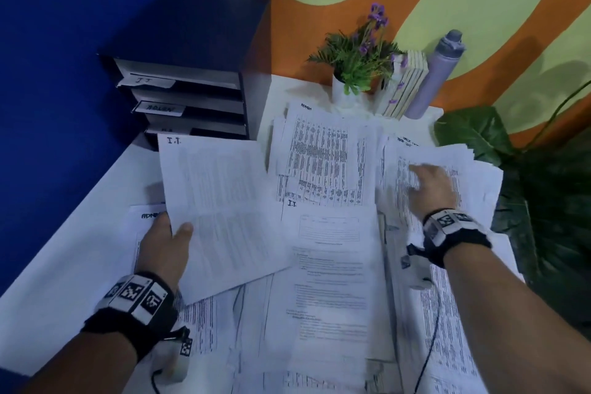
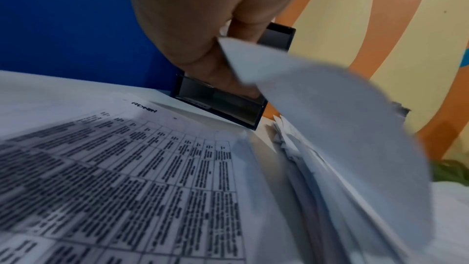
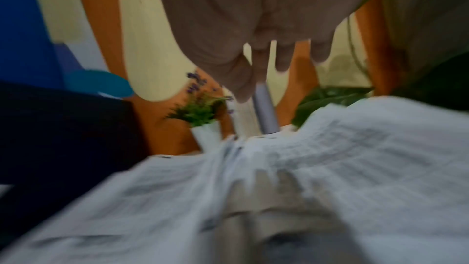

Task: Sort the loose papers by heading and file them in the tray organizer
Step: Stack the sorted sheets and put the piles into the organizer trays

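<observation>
My left hand [image 1: 169, 237] pinches the lower left edge of a printed sheet headed "I.T." [image 1: 220, 201], thumb on top, and holds it lifted above the desk; the sheet [image 2: 330, 127] curves up in the left wrist view. Below it lies a sheet headed "ADMIN" [image 2: 142, 168]. My right hand [image 1: 428, 185] hovers with straight, spread fingers [image 3: 281, 57] over the pile of loose papers [image 1: 447, 163] at the right, holding nothing. The dark tray organizer [image 1: 192, 80] stands at the back left with labelled trays. More papers, one headed "I.T." [image 1: 329, 253], cover the white desk [image 1: 64, 265].
A small potted plant with purple flowers [image 1: 358, 64], a few books [image 1: 406, 86] and a grey bottle [image 1: 438, 73] stand at the back of the desk. A large leafy plant [image 1: 527, 201] crowds the right edge. A blue wall is at the left.
</observation>
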A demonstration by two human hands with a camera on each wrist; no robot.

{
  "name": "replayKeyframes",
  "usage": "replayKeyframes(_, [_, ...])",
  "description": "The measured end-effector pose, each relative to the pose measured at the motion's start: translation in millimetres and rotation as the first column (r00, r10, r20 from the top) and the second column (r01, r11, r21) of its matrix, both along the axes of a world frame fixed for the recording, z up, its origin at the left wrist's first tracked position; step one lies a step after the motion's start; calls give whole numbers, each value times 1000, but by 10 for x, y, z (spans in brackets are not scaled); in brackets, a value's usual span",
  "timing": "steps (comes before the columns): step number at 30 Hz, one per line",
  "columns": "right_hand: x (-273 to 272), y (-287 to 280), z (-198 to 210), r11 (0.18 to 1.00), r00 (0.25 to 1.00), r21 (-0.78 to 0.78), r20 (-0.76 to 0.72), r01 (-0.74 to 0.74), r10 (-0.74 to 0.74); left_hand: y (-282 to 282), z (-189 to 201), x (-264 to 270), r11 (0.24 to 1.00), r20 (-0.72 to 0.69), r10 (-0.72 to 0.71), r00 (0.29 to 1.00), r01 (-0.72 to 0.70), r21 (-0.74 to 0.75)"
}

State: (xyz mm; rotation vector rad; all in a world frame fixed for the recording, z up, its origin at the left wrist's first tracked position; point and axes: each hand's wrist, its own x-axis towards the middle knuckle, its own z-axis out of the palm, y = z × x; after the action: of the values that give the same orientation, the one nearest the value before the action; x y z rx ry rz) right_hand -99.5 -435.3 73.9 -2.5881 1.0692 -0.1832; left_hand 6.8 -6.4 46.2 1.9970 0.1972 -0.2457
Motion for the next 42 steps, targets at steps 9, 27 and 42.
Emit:
replayKeyframes(9, [77,1835,-214,691,953,702,296,-173,-62,-90,-105,-267,949,-141,-309,941,296,-107])
replayKeyframes(27, [120,3054,-415,832,961,498,7,-244,277,1275,-651,102,650,-335,-143,931,344,678])
replayKeyframes(42, [318,3586,-641,838,972,535,-118,-112,205,1617,-545,10,980,-204,-129,970,156,121])
